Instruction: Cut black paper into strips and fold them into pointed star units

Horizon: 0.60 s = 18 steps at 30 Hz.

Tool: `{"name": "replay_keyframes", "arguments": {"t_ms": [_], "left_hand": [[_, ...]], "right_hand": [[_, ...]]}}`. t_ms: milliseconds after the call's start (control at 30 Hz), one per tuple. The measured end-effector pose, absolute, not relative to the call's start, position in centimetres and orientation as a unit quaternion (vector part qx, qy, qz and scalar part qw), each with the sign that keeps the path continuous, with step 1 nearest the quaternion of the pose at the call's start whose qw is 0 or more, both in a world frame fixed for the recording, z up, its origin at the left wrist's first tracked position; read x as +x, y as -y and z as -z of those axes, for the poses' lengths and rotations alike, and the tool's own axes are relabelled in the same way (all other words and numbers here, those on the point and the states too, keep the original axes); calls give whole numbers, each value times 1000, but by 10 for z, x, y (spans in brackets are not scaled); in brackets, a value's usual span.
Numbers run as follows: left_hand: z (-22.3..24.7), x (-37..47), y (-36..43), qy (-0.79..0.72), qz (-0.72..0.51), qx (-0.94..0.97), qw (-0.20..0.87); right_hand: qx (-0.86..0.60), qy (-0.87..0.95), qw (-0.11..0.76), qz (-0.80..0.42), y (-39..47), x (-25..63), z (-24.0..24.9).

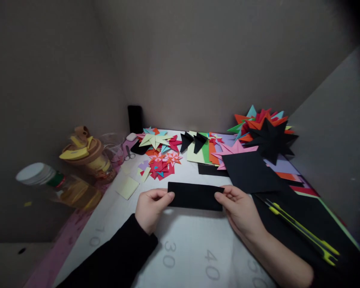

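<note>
A black paper rectangle (195,196), long and narrow, is held level above the white mat (144,244). My left hand (152,208) pinches its left end between thumb and fingers. At the opposite end my right hand (241,210) grips it the same way, thumb on the near face. Beyond the right hand lies a black paper square (249,170). Two small folded black paper pieces (193,142) stand farther back in the middle. Whether the held paper is a single layer or folded, I cannot tell.
Folded paper stars (156,140) in several colours lie at the back left, and a large black star (271,138) at the back right. A yellow-handled cutter (303,228) rests on black sheets (315,212). A bottle (78,194), a lidded cup (91,156) and a phone (135,119) stand left.
</note>
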<state>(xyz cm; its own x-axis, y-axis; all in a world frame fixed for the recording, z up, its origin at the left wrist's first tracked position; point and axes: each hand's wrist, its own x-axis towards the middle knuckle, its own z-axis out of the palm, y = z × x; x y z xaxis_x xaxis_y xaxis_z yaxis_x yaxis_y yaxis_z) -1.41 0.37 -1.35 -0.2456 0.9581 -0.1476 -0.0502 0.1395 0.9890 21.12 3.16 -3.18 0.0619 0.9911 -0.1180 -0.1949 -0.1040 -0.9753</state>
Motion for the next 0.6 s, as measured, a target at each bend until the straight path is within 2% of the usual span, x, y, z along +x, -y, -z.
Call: {"name": "replay_keyframes", "arguments": {"t_ms": [600], "left_hand": [[15, -12, -3, -579, -552, 347, 490]], "right_hand": [[-480, 382, 544, -572, -28, 209, 27]]}}
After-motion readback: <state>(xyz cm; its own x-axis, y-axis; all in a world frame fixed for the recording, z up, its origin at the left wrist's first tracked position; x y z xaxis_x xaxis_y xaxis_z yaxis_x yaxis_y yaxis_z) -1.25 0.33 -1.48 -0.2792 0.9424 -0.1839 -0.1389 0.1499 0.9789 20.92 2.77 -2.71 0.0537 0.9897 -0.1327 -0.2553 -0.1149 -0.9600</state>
